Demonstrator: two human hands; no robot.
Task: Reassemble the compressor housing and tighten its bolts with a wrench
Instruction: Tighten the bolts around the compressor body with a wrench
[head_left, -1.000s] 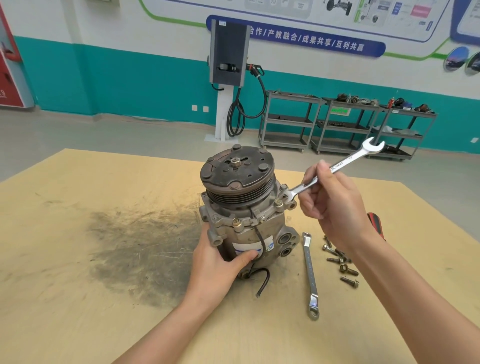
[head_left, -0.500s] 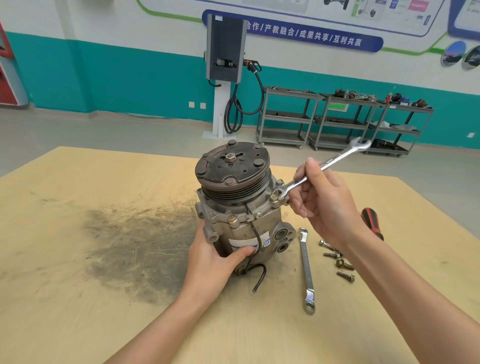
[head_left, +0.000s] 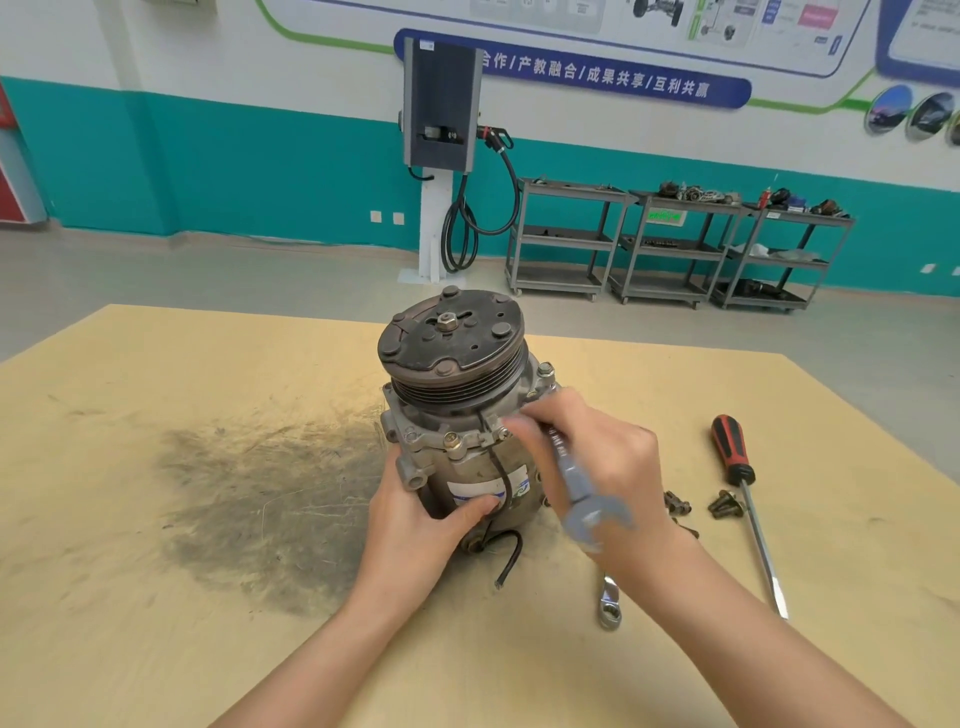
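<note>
my right grip (head_left: 587, 457) is curled round the wrench (head_left: 582, 488) right up against the housing flange, left grip (head_left: 421, 519) wrapped round the compressor (head_left: 462, 410) body standing pulley-up mid desk (head_left: 156, 623), with loose bolts (head_left: 724, 504), a screwdriver (head_left: 737, 467) and another spanner (head_left: 609, 603) off to my right
</note>
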